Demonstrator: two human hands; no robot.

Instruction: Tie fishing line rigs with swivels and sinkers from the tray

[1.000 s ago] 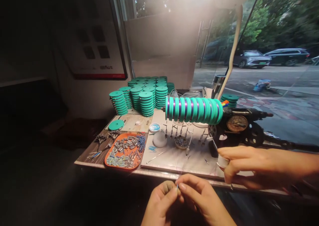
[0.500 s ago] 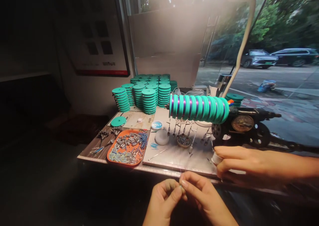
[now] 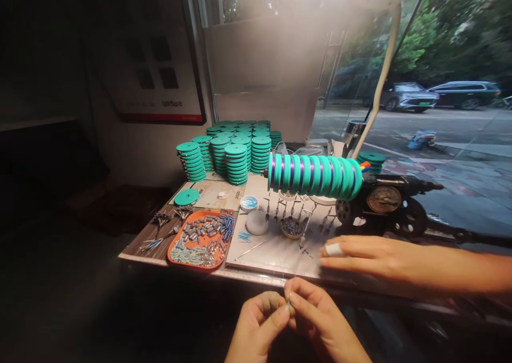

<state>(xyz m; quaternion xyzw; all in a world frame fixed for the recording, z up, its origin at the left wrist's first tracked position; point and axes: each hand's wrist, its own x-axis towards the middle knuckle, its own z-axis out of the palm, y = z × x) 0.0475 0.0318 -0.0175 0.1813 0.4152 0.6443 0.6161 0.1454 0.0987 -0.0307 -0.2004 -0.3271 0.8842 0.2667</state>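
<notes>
Close together below the table's front edge, my left hand point(image 3: 262, 323) and my right hand point(image 3: 314, 309) meet at their fingertips. Both are closed in a pinch around a tiny pale-blue piece point(image 3: 288, 303), mostly hidden by the fingers. A faint thin line seems to run up from the right fingertips towards the table. Beyond my hands lies a white board point(image 3: 264, 259) with a thin metal tool point(image 3: 250, 250) and several small blue strips point(image 3: 245, 237) on it.
A co-worker's hand point(image 3: 360, 253), one finger wrapped in white, reaches in from the right. An orange tray point(image 3: 202, 266) of small parts stands left. Teal spools point(image 3: 316, 177) sit on a black winding machine point(image 3: 384, 200); stacked spools point(image 3: 236, 165) stand behind. A small bowl point(image 3: 292, 228) holds metal parts.
The co-worker's hand has moved left over the board, its fingers now stretched out flatter. My own hands keep nearly the same pinch, and the view has shifted slightly.
</notes>
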